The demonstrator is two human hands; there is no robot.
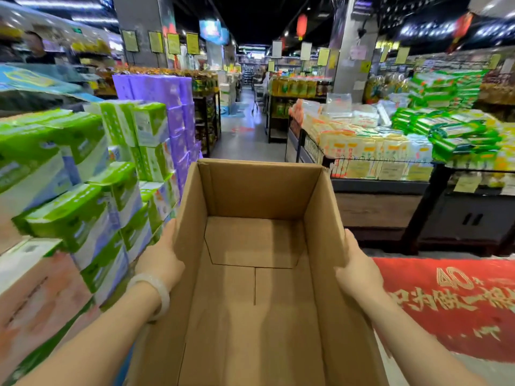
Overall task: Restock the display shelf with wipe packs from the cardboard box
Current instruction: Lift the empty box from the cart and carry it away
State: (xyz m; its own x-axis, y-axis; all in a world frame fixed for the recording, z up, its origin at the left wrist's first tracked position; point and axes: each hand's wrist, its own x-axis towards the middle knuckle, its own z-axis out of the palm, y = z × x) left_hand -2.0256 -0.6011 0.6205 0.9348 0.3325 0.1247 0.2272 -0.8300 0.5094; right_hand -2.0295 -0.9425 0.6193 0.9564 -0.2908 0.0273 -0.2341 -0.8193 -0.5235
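Red floor banner (451, 307) rt — purple packs (167, 98) stacked ahead-left.

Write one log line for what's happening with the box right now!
cardboard box: open, no packs visible inside | left hand: holds left wall | right hand: holds right wall | wipe packs: stacked on left
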